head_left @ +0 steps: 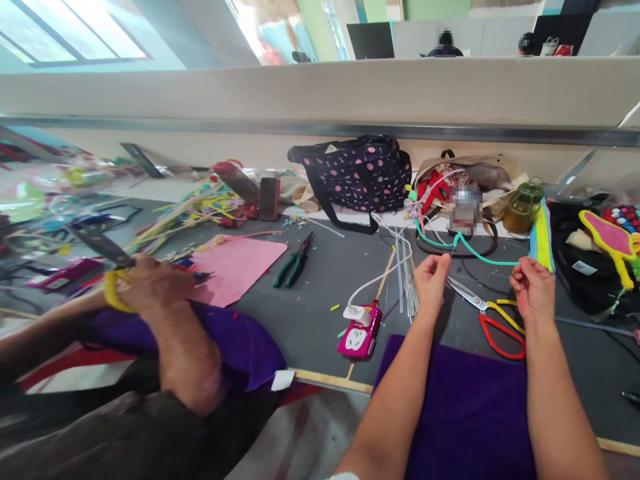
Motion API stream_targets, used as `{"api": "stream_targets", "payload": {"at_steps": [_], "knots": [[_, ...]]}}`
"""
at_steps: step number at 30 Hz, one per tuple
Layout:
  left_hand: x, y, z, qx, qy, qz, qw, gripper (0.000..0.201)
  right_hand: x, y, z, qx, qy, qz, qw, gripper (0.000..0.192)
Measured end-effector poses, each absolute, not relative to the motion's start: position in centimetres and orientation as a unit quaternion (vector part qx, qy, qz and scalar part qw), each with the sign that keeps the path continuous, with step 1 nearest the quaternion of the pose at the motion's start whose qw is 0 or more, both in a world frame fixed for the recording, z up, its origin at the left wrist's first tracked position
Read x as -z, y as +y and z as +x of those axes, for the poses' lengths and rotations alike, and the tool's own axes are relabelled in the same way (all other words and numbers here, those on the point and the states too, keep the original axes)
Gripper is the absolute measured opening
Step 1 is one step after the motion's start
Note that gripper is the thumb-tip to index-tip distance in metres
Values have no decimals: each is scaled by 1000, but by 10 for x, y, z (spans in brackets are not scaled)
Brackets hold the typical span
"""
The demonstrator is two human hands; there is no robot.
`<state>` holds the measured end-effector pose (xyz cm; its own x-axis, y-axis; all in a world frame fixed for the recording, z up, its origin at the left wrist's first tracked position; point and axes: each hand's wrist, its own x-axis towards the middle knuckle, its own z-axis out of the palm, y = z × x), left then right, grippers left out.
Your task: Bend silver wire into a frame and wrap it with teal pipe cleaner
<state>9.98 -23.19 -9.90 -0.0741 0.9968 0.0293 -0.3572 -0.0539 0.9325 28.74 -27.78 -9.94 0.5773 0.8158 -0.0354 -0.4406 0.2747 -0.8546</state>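
Note:
My left hand (432, 275) is closed in a pinch on a thin wire-like strand that rises to a teal pipe cleaner (487, 259). The right end of that pipe cleaner is pinched in my right hand (535, 288). It bends to a peak between my hands, and a teal length also runs left towards a small pink and green bundle (414, 203). Below and between my hands, scissors with red and yellow handles (493, 313) lie on the dark table (310, 320). Purple cloth (470, 407) spreads under my forearms.
A magenta power bank (361, 337) with a white cable lies left of thin sticks (407, 280). Green-handled pliers (295, 263) rest near pink paper (245, 263). A co-worker's hand (160, 287) holds yellow-handled scissors at left. A dotted bag (357, 173) and green bottle (524, 207) stand behind.

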Motion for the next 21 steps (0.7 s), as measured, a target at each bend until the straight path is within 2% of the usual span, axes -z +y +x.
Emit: {"api": "stream_targets", "payload": {"at_steps": [2, 6, 10, 16, 21], "knots": [[96, -239, 107, -565, 398, 450, 565, 32, 97, -279, 283, -424, -224, -438, 760, 30], [93, -249, 118, -456, 333, 453, 690, 39, 92, -283, 272, -476, -258, -439, 717, 27], [94, -247, 118, -483, 285, 354, 748, 42, 91, -282, 262, -486, -286, -465, 682, 28], [94, -245, 115, -549, 312, 378, 678, 28, 95, -278, 260, -469, -247, -477, 701, 29], [100, -237, 108, -651, 382, 400, 519, 17, 94, -280, 264, -477, -224, -464, 712, 28]]}}
